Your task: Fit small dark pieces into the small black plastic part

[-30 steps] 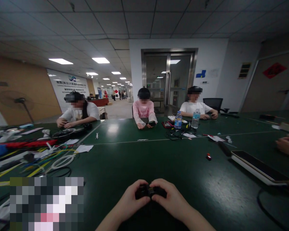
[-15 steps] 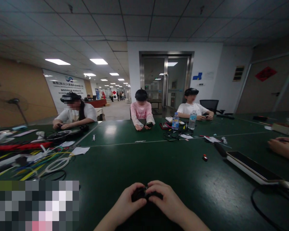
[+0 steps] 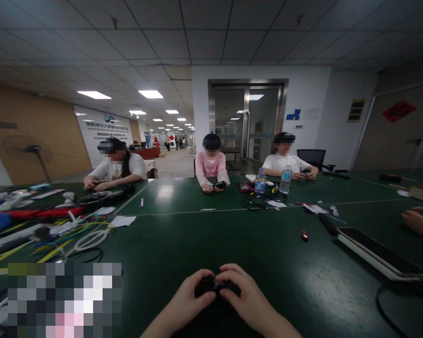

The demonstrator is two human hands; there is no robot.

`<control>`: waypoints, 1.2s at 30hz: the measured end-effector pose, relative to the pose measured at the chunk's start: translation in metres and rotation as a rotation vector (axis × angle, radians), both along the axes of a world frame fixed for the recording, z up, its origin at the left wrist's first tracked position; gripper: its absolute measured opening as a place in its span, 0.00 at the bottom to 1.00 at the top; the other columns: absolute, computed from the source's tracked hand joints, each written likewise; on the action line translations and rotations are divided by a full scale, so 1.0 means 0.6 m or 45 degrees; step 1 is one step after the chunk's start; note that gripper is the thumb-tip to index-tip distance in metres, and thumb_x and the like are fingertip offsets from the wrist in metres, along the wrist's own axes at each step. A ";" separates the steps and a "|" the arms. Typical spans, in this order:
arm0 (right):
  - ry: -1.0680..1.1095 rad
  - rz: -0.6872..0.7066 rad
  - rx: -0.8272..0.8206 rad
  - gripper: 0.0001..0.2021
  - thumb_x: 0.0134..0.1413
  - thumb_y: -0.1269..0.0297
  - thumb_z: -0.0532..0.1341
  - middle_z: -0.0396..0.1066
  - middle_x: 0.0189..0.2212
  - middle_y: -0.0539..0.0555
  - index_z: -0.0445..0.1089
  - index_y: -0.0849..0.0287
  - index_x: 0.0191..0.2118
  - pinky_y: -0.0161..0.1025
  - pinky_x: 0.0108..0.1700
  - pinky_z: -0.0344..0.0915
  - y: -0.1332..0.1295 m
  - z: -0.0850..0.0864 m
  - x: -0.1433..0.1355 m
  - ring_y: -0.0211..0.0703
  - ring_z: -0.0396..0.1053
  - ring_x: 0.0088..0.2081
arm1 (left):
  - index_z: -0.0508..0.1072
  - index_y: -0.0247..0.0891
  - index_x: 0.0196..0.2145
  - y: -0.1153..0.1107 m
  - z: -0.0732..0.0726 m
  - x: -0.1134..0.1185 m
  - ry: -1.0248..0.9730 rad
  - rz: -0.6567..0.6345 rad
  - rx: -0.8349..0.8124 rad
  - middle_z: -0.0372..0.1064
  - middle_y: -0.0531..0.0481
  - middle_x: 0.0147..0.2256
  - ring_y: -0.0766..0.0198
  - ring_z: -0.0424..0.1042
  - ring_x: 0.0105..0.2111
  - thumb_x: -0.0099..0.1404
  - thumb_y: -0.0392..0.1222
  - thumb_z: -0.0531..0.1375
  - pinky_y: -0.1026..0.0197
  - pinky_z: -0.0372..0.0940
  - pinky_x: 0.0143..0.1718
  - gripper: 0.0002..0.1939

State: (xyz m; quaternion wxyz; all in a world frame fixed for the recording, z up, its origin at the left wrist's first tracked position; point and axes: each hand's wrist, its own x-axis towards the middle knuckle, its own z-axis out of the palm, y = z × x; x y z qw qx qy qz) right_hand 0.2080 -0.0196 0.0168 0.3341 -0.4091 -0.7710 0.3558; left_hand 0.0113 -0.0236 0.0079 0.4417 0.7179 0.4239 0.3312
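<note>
At the bottom centre, my left hand (image 3: 193, 292) and my right hand (image 3: 242, 292) curl around a small black object (image 3: 216, 284). The two hands almost meet, thumbs toward me and fingers on the far side. Most of the object is hidden by my fingers and lost in the dark table behind it, so its kind does not show. Beneath my hands lies the dark green table (image 3: 169, 249). Nearest on the right is a small red and black item (image 3: 304, 235), well apart from my fingers.
Tangled cables (image 3: 91, 239) and papers (image 3: 123, 221) crowd the left. On the right lie a phone-like slab (image 3: 380, 253) and a black cable (image 3: 384, 307). Two water bottles (image 3: 285, 180) stand farther back. Several people sit around the table; another person's hand (image 3: 421, 223) is at the right edge.
The whole view has shifted, so the surroundings appear a little farther right and lower. My hands keep nearly the same grip on the black object, with slight finger movement.
</note>
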 end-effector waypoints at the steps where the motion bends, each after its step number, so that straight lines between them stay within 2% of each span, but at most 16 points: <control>1: -0.002 -0.003 0.001 0.13 0.49 0.72 0.58 0.65 0.49 0.52 0.72 0.51 0.41 0.42 0.54 0.58 0.000 -0.001 0.000 0.45 0.63 0.52 | 0.67 0.37 0.45 0.001 0.000 0.000 -0.002 -0.004 0.003 0.69 0.47 0.42 0.57 0.68 0.43 0.57 0.41 0.59 0.59 0.61 0.45 0.17; 5: 0.026 -0.002 -0.038 0.15 0.48 0.71 0.59 0.68 0.47 0.51 0.70 0.50 0.43 0.42 0.53 0.59 0.005 -0.007 -0.003 0.46 0.65 0.50 | 0.67 0.37 0.45 0.005 -0.005 -0.002 -0.016 -0.015 0.007 0.69 0.47 0.41 0.57 0.68 0.42 0.58 0.42 0.59 0.59 0.62 0.44 0.17; 8: 0.101 0.025 -0.143 0.17 0.46 0.71 0.60 0.72 0.44 0.51 0.69 0.53 0.45 0.41 0.51 0.62 0.010 -0.010 -0.005 0.46 0.68 0.47 | 0.67 0.37 0.45 0.004 -0.007 -0.002 -0.016 -0.024 -0.007 0.69 0.47 0.42 0.58 0.68 0.42 0.58 0.40 0.59 0.59 0.62 0.44 0.17; 14: 0.125 0.000 -0.283 0.21 0.42 0.72 0.61 0.73 0.44 0.53 0.68 0.57 0.47 0.42 0.50 0.64 0.015 -0.011 0.001 0.48 0.69 0.46 | 0.64 0.40 0.51 -0.001 -0.011 -0.002 0.112 0.056 0.012 0.66 0.47 0.48 0.57 0.65 0.48 0.56 0.38 0.60 0.58 0.58 0.51 0.24; 17: 0.069 -0.021 -0.219 0.20 0.43 0.70 0.62 0.73 0.44 0.52 0.69 0.56 0.47 0.42 0.52 0.62 0.016 -0.015 0.005 0.48 0.68 0.48 | 0.67 0.41 0.49 0.001 -0.013 0.000 0.291 0.126 0.144 0.65 0.46 0.48 0.56 0.65 0.47 0.56 0.40 0.59 0.58 0.59 0.49 0.22; 21: -0.122 -0.102 -0.086 0.18 0.47 0.67 0.61 0.72 0.45 0.51 0.69 0.53 0.47 0.44 0.52 0.61 0.019 -0.028 0.005 0.47 0.68 0.49 | 0.68 0.40 0.50 -0.001 -0.016 0.004 0.558 0.250 0.228 0.61 0.44 0.52 0.51 0.61 0.51 0.55 0.44 0.59 0.55 0.54 0.53 0.24; 24: -0.171 -0.117 -0.059 0.18 0.45 0.69 0.62 0.71 0.46 0.53 0.70 0.55 0.46 0.47 0.56 0.56 0.021 -0.036 0.005 0.49 0.65 0.51 | 0.60 0.34 0.57 -0.015 -0.021 0.001 0.613 0.277 0.189 0.54 0.41 0.58 0.50 0.53 0.57 0.55 0.43 0.58 0.54 0.48 0.59 0.31; 27: -0.196 -0.142 -0.056 0.20 0.47 0.68 0.61 0.67 0.52 0.53 0.69 0.53 0.49 0.51 0.59 0.51 0.023 -0.039 0.008 0.50 0.59 0.57 | 0.57 0.35 0.59 -0.034 -0.027 -0.007 0.646 0.293 0.159 0.51 0.43 0.60 0.50 0.50 0.59 0.57 0.47 0.56 0.52 0.44 0.60 0.33; 31: -0.198 -0.135 -0.048 0.23 0.47 0.67 0.61 0.67 0.52 0.51 0.66 0.52 0.51 0.50 0.58 0.53 0.023 -0.038 0.010 0.48 0.60 0.56 | 0.55 0.33 0.60 -0.044 -0.031 -0.011 0.677 0.379 0.216 0.52 0.42 0.60 0.51 0.50 0.60 0.60 0.49 0.53 0.52 0.43 0.60 0.32; 36: -0.207 -0.146 -0.044 0.24 0.46 0.66 0.62 0.69 0.48 0.53 0.64 0.55 0.52 0.48 0.56 0.56 0.026 -0.039 0.008 0.47 0.64 0.52 | 0.56 0.34 0.59 -0.040 -0.028 -0.005 0.684 0.367 0.257 0.53 0.41 0.59 0.50 0.50 0.60 0.61 0.51 0.52 0.50 0.41 0.60 0.31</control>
